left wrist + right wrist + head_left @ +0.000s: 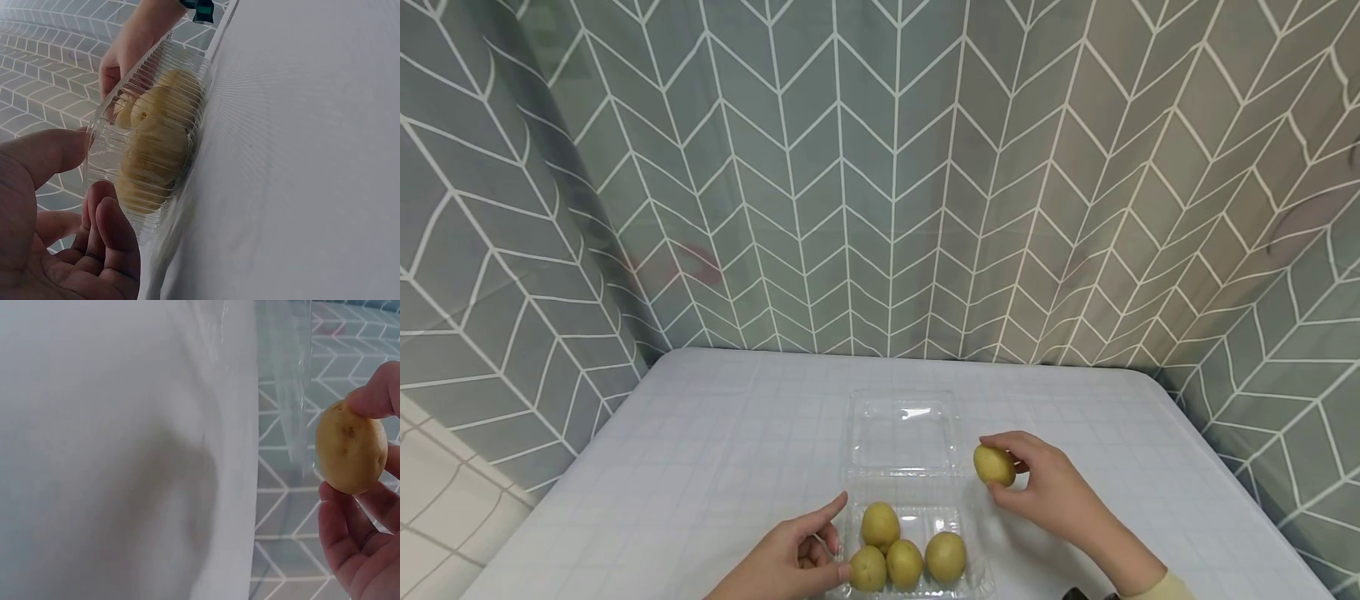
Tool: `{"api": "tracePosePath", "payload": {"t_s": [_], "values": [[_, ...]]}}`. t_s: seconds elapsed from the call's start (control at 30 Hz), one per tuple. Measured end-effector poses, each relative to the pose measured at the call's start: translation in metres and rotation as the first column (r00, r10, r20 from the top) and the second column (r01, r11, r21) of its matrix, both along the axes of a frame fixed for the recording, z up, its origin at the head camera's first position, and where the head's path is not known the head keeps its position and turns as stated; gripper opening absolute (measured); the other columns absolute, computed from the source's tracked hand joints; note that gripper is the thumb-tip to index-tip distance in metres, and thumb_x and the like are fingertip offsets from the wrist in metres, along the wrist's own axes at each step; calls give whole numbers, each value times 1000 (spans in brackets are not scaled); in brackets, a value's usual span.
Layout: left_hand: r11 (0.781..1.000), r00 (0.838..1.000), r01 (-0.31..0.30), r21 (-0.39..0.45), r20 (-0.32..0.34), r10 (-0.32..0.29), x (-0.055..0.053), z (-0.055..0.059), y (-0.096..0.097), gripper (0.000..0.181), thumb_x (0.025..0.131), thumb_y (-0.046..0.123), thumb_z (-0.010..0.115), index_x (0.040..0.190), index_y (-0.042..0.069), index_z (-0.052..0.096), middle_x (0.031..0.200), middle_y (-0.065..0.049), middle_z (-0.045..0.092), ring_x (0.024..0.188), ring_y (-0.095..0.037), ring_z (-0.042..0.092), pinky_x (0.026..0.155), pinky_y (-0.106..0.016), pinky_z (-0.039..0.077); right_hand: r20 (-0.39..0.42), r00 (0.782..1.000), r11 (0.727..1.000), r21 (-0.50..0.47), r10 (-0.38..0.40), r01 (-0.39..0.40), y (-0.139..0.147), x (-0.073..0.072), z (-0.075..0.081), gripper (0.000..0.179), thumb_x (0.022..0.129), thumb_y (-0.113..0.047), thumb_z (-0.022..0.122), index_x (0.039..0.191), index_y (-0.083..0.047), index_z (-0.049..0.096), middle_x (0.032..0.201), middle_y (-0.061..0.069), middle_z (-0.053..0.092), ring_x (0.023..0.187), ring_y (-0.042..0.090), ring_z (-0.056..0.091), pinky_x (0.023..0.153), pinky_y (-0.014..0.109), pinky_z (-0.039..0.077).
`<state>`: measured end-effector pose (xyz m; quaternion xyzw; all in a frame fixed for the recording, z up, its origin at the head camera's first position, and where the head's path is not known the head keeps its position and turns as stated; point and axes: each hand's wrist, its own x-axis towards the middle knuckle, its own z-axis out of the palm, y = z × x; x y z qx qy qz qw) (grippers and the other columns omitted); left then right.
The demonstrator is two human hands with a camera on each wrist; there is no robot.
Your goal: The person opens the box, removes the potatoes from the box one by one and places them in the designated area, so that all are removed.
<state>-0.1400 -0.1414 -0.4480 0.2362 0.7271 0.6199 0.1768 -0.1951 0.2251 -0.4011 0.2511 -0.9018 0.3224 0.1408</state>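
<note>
My right hand [1048, 483] holds a yellow potato [351, 447] between thumb and fingers, above the table and right of a clear plastic clamshell container [973, 575]. The container stands with its lid [902, 433] folded back. Several potatoes [945, 557] lie in its base. At the base's left side is my left hand [793, 554]; its thumb touches the rim and the other fingers are loosely bent beside the ribbed wall [165, 53]. In the left wrist view the potatoes [156, 147] show through that wall.
A white-covered table [715, 433] lies under everything. Grey curtains [865, 183] with white chevron lines hang behind it and at both sides. A small dark object [1078, 593] shows by the right forearm at the bottom edge.
</note>
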Motion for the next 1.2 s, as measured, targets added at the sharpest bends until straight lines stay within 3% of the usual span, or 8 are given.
{"api": "tracePosePath", "payload": {"t_s": [0.53, 1.2], "values": [[1000, 1000, 2, 12, 5, -2, -1, -1, 0, 79, 90, 16, 74, 151, -8, 29, 97, -5, 53, 70, -1, 53, 63, -16, 48, 48, 991, 992, 8, -123, 122, 34, -14, -3, 50, 74, -2, 81, 122, -5, 67, 116, 4, 65, 88, 14, 63, 76, 31, 56], [1000, 1000, 5, 24, 9, -5, -1, -2, 0, 80, 90, 15, 74, 151, -8, 28, 97, -5, 52, 70, -1, 52, 63, -15, 47, 107, 957, 960, 108, -271, 260, 92, -35, -13, 54, 80, -8, 79, 129, 3, 61, 123, 25, 60, 95, 33, 65, 78, 44, 55]]}}
